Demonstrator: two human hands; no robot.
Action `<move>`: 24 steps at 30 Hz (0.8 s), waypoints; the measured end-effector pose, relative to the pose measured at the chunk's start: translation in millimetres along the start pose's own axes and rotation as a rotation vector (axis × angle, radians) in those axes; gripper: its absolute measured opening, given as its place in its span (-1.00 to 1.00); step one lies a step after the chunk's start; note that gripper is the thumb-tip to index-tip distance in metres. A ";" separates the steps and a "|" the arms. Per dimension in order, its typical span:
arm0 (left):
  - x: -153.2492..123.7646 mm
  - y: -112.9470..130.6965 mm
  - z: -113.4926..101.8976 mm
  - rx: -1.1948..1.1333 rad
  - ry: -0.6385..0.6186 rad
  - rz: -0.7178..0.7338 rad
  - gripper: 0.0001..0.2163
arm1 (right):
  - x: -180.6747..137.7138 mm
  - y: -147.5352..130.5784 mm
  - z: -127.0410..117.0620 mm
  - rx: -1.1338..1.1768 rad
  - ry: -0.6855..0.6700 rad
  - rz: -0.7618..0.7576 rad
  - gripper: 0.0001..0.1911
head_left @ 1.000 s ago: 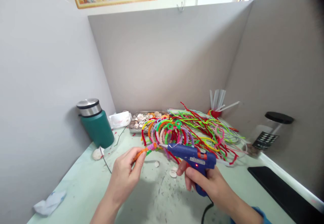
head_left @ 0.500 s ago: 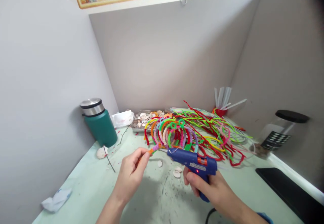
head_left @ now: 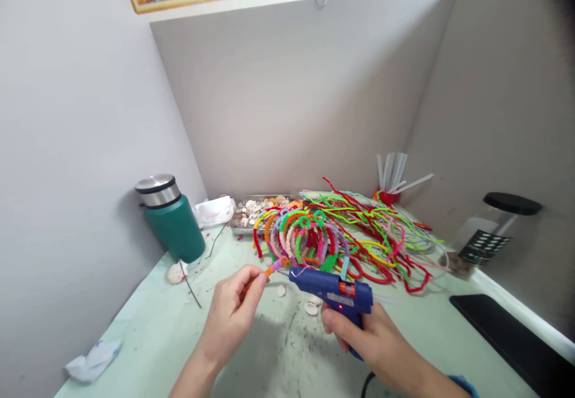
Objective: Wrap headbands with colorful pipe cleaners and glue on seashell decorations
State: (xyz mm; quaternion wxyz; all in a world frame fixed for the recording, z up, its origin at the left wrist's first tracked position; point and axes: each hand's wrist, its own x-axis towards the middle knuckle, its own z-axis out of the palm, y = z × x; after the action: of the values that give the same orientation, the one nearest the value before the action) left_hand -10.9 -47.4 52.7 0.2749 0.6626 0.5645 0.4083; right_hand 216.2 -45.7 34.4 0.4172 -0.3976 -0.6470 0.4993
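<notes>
My left hand (head_left: 231,308) pinches a fuzzy orange-and-purple pipe cleaner piece (head_left: 275,265) between thumb and fingers; its lower end is hidden in the palm. A blue hot glue gun (head_left: 323,285) with a lit red light is gripped by my right hand (head_left: 366,333). Its nozzle points left, close to the pipe cleaner piece; whether they touch I cannot tell. Just behind both hands sits a row of colourful pipe-cleaner-wrapped hoops (head_left: 297,243). A few loose shells (head_left: 311,309) lie on the table under the gun.
A metal tray of shells (head_left: 234,228) stands at the back, beside tangled pipe cleaners (head_left: 372,224). Left is a green bottle (head_left: 175,230); right are a lidded jar (head_left: 487,236) and a black flat object (head_left: 507,338). Glue sticks (head_left: 393,171) stand behind. Grey partitions (head_left: 287,98) enclose the table.
The glue gun in my right hand has shifted left and slightly down, its nozzle nearer the pipe cleaner piece. My left hand keeps its pinch. The whole view has shifted slightly.
</notes>
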 end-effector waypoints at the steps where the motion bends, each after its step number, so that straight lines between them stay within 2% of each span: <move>1: 0.0 0.6 0.1 0.000 -0.001 0.002 -0.75 | 0.1 0.7 0.0 0.013 0.001 -0.003 -0.79; 13: 0.5 2.6 0.9 0.025 -0.005 0.020 -0.76 | 0.6 -6.8 3.1 -0.080 -0.011 -0.037 -0.81; 24: 1.8 1.4 1.6 0.037 -0.005 0.009 -0.75 | 3.7 -5.3 2.3 -0.082 0.042 -0.060 -0.81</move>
State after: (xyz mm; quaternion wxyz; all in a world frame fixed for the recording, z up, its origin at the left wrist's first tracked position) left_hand -8.7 -45.8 53.4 0.2624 0.6711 0.5683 0.3972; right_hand 212.3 -43.9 39.8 0.4290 -0.4051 -0.6695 0.4512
